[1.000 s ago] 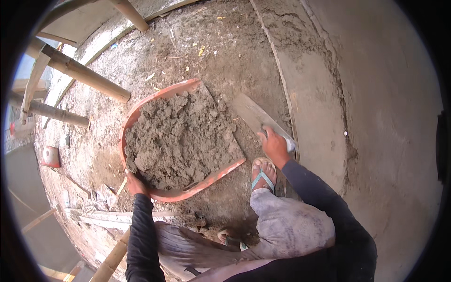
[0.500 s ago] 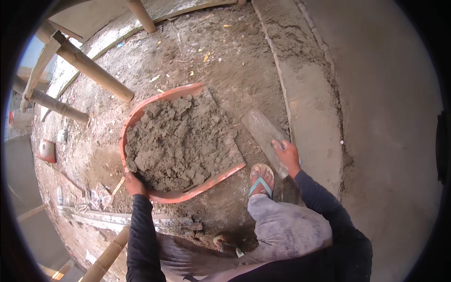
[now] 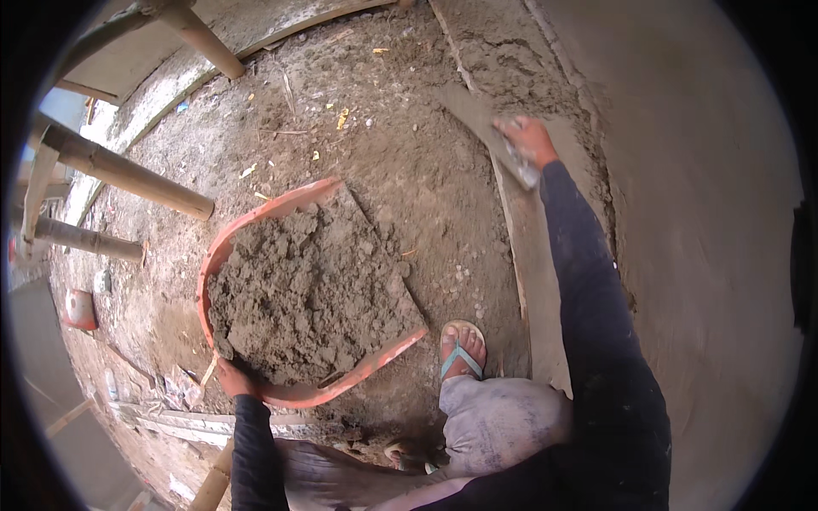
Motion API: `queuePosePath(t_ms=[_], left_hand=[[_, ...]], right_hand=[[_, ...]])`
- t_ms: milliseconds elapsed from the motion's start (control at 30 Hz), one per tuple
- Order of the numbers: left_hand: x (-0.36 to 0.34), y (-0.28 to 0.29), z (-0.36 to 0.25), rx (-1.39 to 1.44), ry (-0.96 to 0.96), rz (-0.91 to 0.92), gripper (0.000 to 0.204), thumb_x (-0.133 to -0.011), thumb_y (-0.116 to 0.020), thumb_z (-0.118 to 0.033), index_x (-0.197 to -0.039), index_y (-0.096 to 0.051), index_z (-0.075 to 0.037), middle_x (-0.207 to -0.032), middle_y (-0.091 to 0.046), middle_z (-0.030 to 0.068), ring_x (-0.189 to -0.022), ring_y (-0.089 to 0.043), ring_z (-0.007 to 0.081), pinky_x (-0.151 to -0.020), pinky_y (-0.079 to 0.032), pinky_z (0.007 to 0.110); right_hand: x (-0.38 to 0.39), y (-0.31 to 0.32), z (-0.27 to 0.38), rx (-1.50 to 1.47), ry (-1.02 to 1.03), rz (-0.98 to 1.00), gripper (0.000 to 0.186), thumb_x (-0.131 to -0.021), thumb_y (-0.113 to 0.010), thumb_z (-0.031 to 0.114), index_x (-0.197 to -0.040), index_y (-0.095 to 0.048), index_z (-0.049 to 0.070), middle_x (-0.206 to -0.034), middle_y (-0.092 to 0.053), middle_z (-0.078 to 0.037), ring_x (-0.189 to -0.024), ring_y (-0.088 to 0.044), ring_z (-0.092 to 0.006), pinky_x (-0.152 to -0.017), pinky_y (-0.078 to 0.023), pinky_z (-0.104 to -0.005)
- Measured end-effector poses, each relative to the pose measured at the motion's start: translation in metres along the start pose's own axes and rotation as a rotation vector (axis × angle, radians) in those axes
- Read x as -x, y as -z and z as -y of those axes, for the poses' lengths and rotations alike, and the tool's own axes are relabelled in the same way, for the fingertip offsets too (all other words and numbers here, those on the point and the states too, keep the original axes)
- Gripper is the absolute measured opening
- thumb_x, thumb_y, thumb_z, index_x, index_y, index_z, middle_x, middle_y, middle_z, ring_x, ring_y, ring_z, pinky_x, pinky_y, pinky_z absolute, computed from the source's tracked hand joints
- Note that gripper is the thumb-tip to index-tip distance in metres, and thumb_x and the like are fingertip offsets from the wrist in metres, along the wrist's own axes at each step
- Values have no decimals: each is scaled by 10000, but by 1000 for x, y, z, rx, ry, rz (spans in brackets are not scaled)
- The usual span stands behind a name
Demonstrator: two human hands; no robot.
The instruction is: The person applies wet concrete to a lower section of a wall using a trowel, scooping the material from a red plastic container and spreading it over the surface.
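A wide orange tray (image 3: 204, 285) with a curved rim lies on the dirt, heaped with lumpy grey mortar (image 3: 294, 294). My left hand (image 3: 234, 377) is closed on the tray's near-left rim. Farther off to the right, my right hand (image 3: 530, 140) grips a long flat plastering trowel (image 3: 475, 119), slightly smeared by motion. The trowel lies across the thin edge of a mortar strip (image 3: 545, 294) that runs along the wall. Smooth mortar shows on the strip's near part, and rough, lumpy mortar (image 3: 511, 72) on its far part.
Bamboo poles (image 3: 145, 175) stand at the far left, and another pole (image 3: 213, 481) is at the near left. A red and white container (image 3: 81, 309) sits on the dirt. My sandalled foot (image 3: 463, 349) is right of the tray. The grey wall (image 3: 707, 255) fills the right side.
My right hand has carried the trowel forward, from beside my foot to the far part of the mortar strip. The left hand stays on the tray rim; the view has shifted slightly.
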State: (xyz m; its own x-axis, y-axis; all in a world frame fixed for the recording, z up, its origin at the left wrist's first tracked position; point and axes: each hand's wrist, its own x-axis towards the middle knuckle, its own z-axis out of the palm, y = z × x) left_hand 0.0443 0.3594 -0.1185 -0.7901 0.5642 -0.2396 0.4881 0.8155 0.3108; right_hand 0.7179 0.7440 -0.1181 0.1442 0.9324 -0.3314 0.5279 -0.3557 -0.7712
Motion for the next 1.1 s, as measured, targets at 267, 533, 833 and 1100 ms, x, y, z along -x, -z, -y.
queuePosePath(t_ms=[267,533,833,1100], left_hand=[[17,5,-21,-326,-288,-23,482,-834,-562,-185,-1246,-465,48,-1199,-522,281,-1061,-543,410,-888,-453,428],[33,19,-40,-721,-320,84,591,-705,-653,-245,-1210,-508,24,-1264,-483,277,-1162,-477,414,-972,-405,427],[29,14,-48,-783,-283,92,532,-757,-582,-255,-1204,-517,27,-1248,-505,225,-1137,-498,356,-943,-412,388],[17,23,-11,-736,-173,-64,384,-914,-510,-239,-1219,-512,-6,-1047,-635,185,-911,-621,326,-763,-499,419]], right_hand=[[-115,25,-21,224,-200,-625,577,-794,-663,483,-991,-651,-60,-905,-676,-218,-860,-649,-338,-758,-489,-398],[65,36,-64,433,-151,-329,513,-840,-592,509,-887,-635,0,-820,-635,-229,-794,-613,-389,-715,-471,-428],[-47,119,-117,466,-70,-343,543,-843,-595,436,-961,-626,-93,-911,-635,-278,-904,-614,-406,-793,-471,-438],[-189,45,-65,402,-77,-614,707,-813,-571,577,-1126,-601,-56,-1123,-613,-258,-1090,-559,-409,-900,-443,-454]])
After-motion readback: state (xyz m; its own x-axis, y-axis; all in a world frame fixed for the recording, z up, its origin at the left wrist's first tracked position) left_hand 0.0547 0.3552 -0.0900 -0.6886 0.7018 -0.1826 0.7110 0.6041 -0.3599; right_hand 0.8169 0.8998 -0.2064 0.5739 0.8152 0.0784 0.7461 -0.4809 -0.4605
